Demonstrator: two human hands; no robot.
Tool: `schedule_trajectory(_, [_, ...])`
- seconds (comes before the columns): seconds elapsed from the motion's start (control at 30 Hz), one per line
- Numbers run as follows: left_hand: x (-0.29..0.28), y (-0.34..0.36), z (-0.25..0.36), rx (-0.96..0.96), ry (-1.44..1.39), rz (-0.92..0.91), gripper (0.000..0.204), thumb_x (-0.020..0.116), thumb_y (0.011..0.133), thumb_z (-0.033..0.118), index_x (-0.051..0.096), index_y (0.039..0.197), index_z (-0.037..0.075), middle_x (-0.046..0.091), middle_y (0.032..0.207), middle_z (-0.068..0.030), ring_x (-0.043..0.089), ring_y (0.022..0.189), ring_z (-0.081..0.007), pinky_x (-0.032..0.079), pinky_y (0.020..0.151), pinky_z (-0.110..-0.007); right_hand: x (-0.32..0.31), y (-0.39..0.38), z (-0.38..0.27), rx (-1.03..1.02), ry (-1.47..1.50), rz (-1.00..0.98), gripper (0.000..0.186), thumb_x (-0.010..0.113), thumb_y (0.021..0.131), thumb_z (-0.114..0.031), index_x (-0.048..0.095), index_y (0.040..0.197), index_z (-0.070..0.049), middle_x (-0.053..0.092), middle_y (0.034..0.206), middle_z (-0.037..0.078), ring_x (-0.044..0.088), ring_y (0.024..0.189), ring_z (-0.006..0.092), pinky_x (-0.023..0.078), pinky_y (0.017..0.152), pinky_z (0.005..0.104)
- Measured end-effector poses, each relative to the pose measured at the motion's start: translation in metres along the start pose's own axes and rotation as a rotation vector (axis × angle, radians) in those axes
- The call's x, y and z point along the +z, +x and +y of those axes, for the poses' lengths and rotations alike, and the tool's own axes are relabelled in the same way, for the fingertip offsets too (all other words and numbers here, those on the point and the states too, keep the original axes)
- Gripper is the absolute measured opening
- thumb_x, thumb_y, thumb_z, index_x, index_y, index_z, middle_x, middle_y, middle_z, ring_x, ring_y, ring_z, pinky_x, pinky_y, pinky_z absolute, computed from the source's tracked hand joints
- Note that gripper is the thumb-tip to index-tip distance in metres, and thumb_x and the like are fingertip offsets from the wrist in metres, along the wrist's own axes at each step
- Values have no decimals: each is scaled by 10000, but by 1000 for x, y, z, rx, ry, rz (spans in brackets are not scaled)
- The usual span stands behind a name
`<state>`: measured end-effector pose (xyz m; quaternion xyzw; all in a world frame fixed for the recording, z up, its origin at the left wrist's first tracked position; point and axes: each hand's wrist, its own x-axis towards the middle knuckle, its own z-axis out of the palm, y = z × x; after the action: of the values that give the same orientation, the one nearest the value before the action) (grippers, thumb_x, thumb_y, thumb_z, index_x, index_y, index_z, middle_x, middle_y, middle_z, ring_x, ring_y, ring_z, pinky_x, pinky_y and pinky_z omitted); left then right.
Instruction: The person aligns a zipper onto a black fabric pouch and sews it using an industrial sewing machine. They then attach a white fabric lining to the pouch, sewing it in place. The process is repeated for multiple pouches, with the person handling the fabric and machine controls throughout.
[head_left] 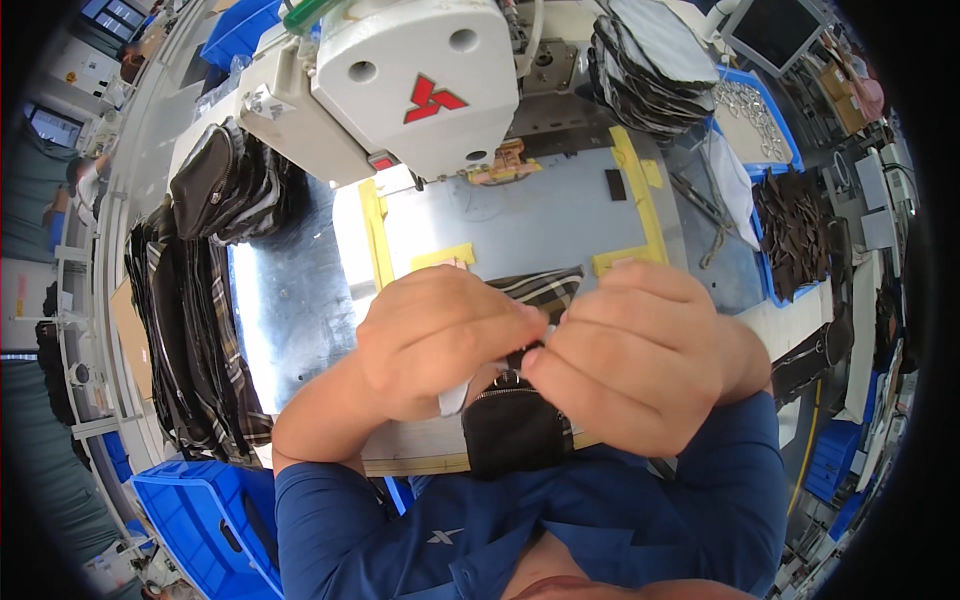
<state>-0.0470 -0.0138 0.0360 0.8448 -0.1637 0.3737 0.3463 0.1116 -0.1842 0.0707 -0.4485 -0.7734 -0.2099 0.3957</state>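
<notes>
My left hand (pixel 435 325) and my right hand (pixel 635 350) meet in front of my chest, their fingertips pinched close together. Between them is a short black strap (pixel 524 354), mostly covered by the fingers. Just beneath it shows a small metal ring (pixel 510 378). A black pouch with a silver zipper (pixel 515 430) hangs below the hands at the table's near edge. Plaid fabric (pixel 548 288) lies behind the fingertips and partly under them. A bit of white material (pixel 453 400) sticks out below my left hand.
Ahead stands a white sewing machine (pixel 415 85) over a grey plate with yellow tape (pixel 628 190). Stacked pouches (pixel 235 185) and plaid pieces (pixel 185 330) lie left, another stack (pixel 650 70) back right. Blue trays hold metal hardware (pixel 745 115) and brown strips (pixel 793 230). A blue crate (pixel 190 520) stands lower left.
</notes>
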Motion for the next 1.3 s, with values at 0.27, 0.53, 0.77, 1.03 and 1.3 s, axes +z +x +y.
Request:
schedule_trajectory(0.27, [2,0,-7,-222,28,-57,339,827,733,-40,822,1052,75,789,896,-114,757,768,-295,592,650,-358,6,-11,14,270,88,-88,198,839,803,-75,764,974,-6,715,913,92,674,756,207,542,663,364])
schedule_trajectory(0.53, [30,-5,-64,-1072,-798,225,169,830,942,44,783,1058,-69,797,961,-92,724,831,-140,578,765,-287,42,-39,59,1261,828,-51,236,791,991,-153,776,1149,21,786,996,40,710,896,110,568,806,288])
schedule_trajectory(0.77, [53,-13,-87,-1155,-426,160,459,863,933,205,706,1267,-66,787,1080,-163,759,940,-268,603,857,-386,76,-83,74,1460,591,-41,263,776,998,-210,771,1026,51,777,918,137,720,798,190,567,738,349])
schedule_trajectory(1.03, [34,-51,-66,-296,574,-417,989,851,839,599,525,1532,-27,573,1524,-255,562,1404,-407,439,1177,-527,79,-71,83,1230,-41,-469,404,790,950,-330,761,931,73,748,918,288,730,929,485,577,852,523])
schedule_trajectory(1.3, [47,-38,-68,-305,639,-547,1140,762,800,775,529,1524,-74,581,1535,-240,574,1403,-393,433,1167,-496,78,-78,106,1121,-95,-477,440,833,896,-341,742,876,89,719,834,289,719,861,486,566,790,513])
